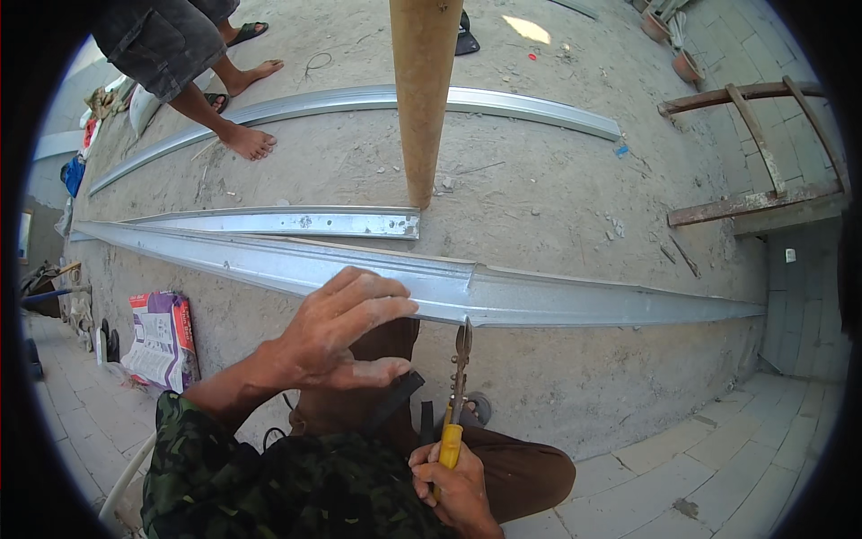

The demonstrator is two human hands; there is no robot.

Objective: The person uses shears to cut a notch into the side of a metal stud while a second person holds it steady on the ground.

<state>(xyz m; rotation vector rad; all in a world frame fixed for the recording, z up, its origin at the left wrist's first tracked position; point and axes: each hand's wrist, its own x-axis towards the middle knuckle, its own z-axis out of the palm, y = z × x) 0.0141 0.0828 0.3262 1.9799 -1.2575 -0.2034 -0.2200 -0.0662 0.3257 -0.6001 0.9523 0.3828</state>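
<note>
A long galvanized metal channel [359,272] lies across in front of me, with a step in its surface near the middle where two lengths seem to overlap. My right hand [456,490] is closed around the yellow handles of tin snips [456,386]. Their jaws point away from me and meet the channel's near edge just below that step; whether they bite into the metal is too small to tell. To the left of the snips, my left hand [346,328] is spread with thumb and fingers apart, over the near edge of the channel, holding nothing.
Behind lie a shorter metal channel [350,223] and a long one [530,106]. A round post [420,99] stands beyond the work. Another person's bare foot [247,141] is at the upper left. A printed sack [162,341] sits left, a wooden frame [750,205] right.
</note>
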